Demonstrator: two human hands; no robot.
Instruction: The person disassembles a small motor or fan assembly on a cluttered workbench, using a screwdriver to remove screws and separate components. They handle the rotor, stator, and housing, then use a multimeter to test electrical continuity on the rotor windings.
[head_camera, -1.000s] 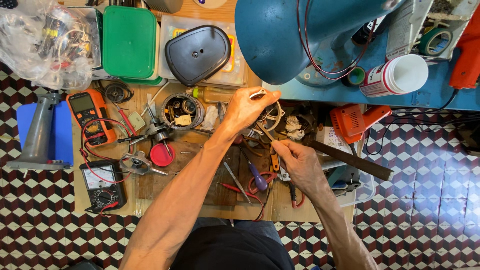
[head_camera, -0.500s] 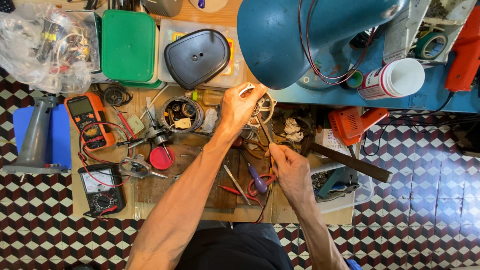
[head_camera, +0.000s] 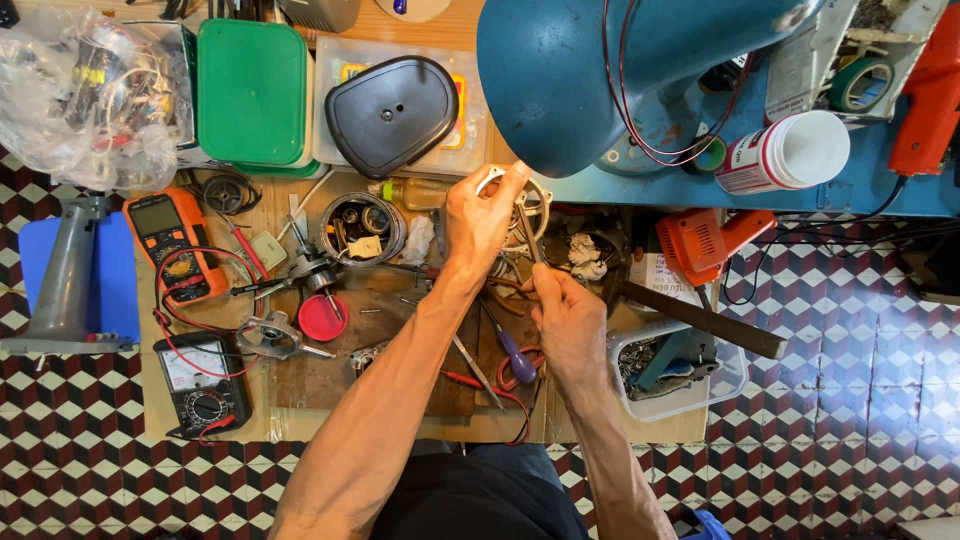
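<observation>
Fingers of the left hand (head_camera: 480, 215) close around a round metal motor part (head_camera: 525, 200) held above the cluttered surface (head_camera: 400, 400), near the blue housing (head_camera: 570, 80). Just below, the right hand (head_camera: 568, 315) grips a thin tool (head_camera: 530, 235) whose tip touches that part.

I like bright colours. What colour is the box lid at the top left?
Green. The box lid shows plainly in the head view, beside a black cover.
</observation>
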